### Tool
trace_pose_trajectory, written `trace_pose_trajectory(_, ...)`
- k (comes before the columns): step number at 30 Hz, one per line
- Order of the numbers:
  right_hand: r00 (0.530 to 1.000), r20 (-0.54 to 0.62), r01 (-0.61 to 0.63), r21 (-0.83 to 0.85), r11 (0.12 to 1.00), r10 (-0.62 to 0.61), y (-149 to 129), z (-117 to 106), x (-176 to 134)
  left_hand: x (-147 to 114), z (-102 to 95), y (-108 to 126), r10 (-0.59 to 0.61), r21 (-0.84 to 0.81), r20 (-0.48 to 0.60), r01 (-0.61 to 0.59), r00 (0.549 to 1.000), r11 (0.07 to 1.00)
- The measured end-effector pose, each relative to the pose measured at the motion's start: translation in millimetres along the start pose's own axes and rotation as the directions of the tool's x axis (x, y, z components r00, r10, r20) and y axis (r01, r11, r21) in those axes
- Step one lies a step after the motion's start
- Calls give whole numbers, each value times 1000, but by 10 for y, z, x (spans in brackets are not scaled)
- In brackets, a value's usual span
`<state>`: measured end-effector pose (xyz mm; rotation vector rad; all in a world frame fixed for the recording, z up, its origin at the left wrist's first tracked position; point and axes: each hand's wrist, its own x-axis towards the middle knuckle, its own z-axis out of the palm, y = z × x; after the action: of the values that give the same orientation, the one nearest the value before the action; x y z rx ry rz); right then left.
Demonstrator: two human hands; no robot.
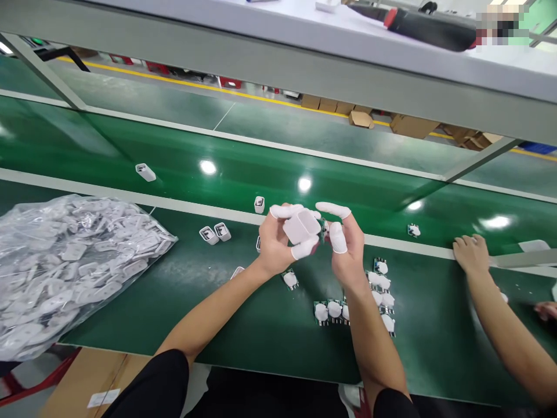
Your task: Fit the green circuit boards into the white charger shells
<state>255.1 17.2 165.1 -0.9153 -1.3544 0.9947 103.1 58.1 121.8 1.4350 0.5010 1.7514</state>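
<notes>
White finger cots cover the fingertips of both hands. My left hand [276, 245] is closed around a small white plastic housing [301, 226], held above the bench. Close against its right side, my right hand [349, 247] pinches a green circuit board [324, 231] between thumb and fingers. How far the board sits inside the housing is hidden. Below the hands lies a single circuit board [290, 279] with a round white part on top. More such boards [321, 313] stand in rows around my right forearm. Open white housings [209, 235] lie left of my hands, some partly covered by my left arm.
A clear bag of white plastic pieces [82, 261] fills the bench's left side. On the green belt [183, 186] behind are a housing [145, 172] and a board [413, 230]. Another person's hand [472, 253] rests at right. A shelf [278, 64] crosses above.
</notes>
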Motion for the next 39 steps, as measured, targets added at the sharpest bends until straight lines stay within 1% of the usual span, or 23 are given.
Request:
trace_pose_trajectory(2,989,146,21,-25,999,-17,21,-59,9,35,-14,55,-165,-5,-46,165,985,986)
trace_pose_trajectory(3,983,181,43,-60,997,-31,37,-81,15,58,-27,83,-238,-13,-46,238,970,971)
trace_pose_trajectory(4,981,186,73,-106,992,-53,54,-98,20,81,-40,109,-299,-26,-36,298,954,954)
trace_pose_trajectory(5,982,166,112,-155,982,-86,71,-110,25,102,-51,132,-345,-41,-23,344,938,938)
trace_pose_trajectory(7,980,99,193,-234,953,-174,93,-133,33,134,-64,172,-401,-70,4,401,916,914)
trace_pose_trajectory(10,961,18,270,-274,923,-276,78,-200,50,178,-82,218,-390,-89,87,397,917,913)
trace_pose_trajectory(13,931,-88,326,-237,915,-355,-1,-297,77,240,-157,270,-318,-80,232,344,919,936)
trace_pose_trajectory(16,899,-137,390,-179,903,-415,-122,-343,81,283,-283,351,-277,-36,363,310,890,950)
trace_pose_trajectory(18,894,-159,397,-155,905,-419,-204,-322,59,279,-346,410,-297,41,394,306,870,951)
trace_pose_trajectory(20,892,-171,398,-144,906,-419,-269,-270,24,249,-361,448,-345,128,368,320,863,939)
trace_pose_trajectory(22,889,-178,403,-134,905,-422,-307,-203,-13,206,-323,451,-356,192,299,310,885,931)
trace_pose_trajectory(25,899,-176,387,-108,916,-401,-306,-105,-56,157,-215,411,-298,258,110,262,948,930)
trace_pose_trajectory(26,907,-174,372,-98,923,-384,-293,-77,-65,152,-182,400,-297,270,47,274,954,923)
trace_pose_trajectory(27,914,-170,359,-88,929,-369,-276,-53,-70,154,-156,395,-323,264,5,310,947,913)
trace_pose_trajectory(28,919,-167,349,-81,934,-358,-256,-33,-73,163,-139,396,-371,235,-8,362,929,902)
trace_pose_trajectory(29,921,-169,344,-76,936,-352,-237,-17,-73,177,-131,404,-431,186,16,420,902,888)
trace_pose_trajectory(31,915,-189,348,-74,935,-356,-208,4,-66,209,-140,428,-524,80,137,518,841,852)
trace_pose_trajectory(32,910,-204,353,-74,933,-361,-201,11,-61,221,-151,438,-539,46,201,541,818,840)
trace_pose_trajectory(33,905,-221,357,-74,931,-364,-200,16,-56,227,-163,441,-533,30,249,543,809,839)
trace_pose_trajectory(34,899,-240,360,-73,930,-367,-204,20,-52,226,-173,435,-508,30,279,521,815,853)
trace_pose_trajectory(36,887,-277,364,-74,929,-370,-224,27,-49,195,-182,392,-410,51,294,414,863,909)
trace_pose_trajectory(38,881,-295,364,-81,928,-371,-251,34,-55,139,-174,320,-277,85,286,264,917,961)
trace_pose_trajectory(39,882,-291,362,-83,929,-370,-265,39,-62,109,-167,284,-213,121,277,186,937,975)
